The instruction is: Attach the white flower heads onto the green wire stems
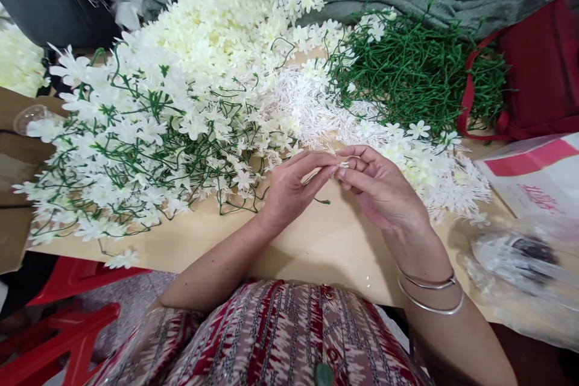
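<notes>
My left hand [292,187] and my right hand [389,193] meet above the table [325,247], fingertips almost touching. Between them shows a small white flower piece [344,164], pinched by my right thumb and fingers. My left thumb and forefinger are pressed together right beside it, and they cover whatever they grip. Below the fingers a green stem end [322,201] sticks out; its upper part is hidden. Close behind the hands lie loose thin white stamens [301,102]. Assembled white flowers on green stems [154,132] are heaped to the left.
White blossoms [226,18] pile up at the back. Green stems [407,69] form a heap at the right rear, next to a red bag [543,66]. A white and pink bag [538,175] and clear plastic [520,271] lie at the right. Red stools [67,338] stand lower left.
</notes>
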`<move>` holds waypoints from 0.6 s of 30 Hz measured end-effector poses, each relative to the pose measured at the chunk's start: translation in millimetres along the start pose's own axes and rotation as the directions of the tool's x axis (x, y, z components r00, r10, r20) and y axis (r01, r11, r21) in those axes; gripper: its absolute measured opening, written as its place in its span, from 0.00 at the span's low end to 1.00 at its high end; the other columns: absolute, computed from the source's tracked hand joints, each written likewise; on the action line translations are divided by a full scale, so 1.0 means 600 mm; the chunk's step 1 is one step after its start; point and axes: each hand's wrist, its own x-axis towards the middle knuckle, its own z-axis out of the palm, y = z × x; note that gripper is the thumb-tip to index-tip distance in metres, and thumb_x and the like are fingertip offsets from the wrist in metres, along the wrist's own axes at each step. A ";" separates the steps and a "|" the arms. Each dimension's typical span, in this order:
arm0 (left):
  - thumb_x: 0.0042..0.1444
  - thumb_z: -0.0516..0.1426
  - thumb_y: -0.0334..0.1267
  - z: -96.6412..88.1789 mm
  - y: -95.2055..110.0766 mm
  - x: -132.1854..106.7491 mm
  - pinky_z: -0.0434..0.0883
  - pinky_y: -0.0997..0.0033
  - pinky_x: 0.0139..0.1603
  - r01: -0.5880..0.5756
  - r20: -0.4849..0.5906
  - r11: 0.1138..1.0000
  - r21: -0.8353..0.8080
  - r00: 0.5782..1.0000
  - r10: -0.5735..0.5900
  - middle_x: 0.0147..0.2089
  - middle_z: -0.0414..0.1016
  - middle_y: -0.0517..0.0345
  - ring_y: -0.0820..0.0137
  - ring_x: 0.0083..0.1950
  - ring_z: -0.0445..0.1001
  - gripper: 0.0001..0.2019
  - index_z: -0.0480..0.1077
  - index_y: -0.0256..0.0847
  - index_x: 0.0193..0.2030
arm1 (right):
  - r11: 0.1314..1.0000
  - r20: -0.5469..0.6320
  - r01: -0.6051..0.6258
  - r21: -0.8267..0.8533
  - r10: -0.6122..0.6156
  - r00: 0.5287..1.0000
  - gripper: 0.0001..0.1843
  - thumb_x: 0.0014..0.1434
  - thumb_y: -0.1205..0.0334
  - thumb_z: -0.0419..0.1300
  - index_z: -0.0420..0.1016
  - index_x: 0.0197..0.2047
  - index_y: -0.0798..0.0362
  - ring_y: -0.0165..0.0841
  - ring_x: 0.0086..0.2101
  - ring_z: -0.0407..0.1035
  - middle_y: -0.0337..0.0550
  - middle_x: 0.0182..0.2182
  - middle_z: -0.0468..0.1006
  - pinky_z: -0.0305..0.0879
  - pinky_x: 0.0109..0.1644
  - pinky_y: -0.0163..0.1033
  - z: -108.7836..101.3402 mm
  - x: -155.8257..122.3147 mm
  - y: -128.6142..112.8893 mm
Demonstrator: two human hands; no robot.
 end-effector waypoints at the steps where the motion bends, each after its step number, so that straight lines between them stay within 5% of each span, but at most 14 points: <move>1: 0.67 0.62 0.38 0.001 0.000 -0.001 0.80 0.65 0.51 0.031 -0.003 0.999 -0.026 1.000 -0.031 0.42 0.86 0.55 0.67 0.46 0.84 0.05 0.81 0.45 0.45 | 1.000 0.006 0.017 -0.007 -0.017 1.000 0.20 0.48 0.58 0.76 0.77 0.43 0.47 0.28 0.24 0.67 0.29 0.23 0.71 0.68 0.32 0.38 -0.001 0.000 -0.001; 8: 0.66 0.63 0.45 0.010 -0.004 -0.009 0.80 0.67 0.50 0.268 -0.013 0.922 -0.279 0.959 -0.283 0.44 0.86 0.53 0.69 0.44 0.83 0.09 0.81 0.43 0.46 | 0.994 0.006 0.106 -0.010 -0.106 0.994 0.16 0.52 0.50 0.76 0.80 0.41 0.44 0.30 0.26 0.67 0.33 0.24 0.72 0.69 0.33 0.41 0.002 0.001 0.007; 18: 0.67 0.63 0.42 0.007 0.009 -0.006 0.80 0.67 0.52 0.161 -0.082 0.964 -0.210 0.980 -0.182 0.45 0.85 0.53 0.68 0.46 0.84 0.07 0.81 0.44 0.46 | 0.943 -0.140 0.290 -0.163 -0.313 0.939 0.08 0.56 0.60 0.71 0.81 0.40 0.45 0.30 0.31 0.70 0.36 0.29 0.78 0.69 0.36 0.38 0.022 -0.007 0.008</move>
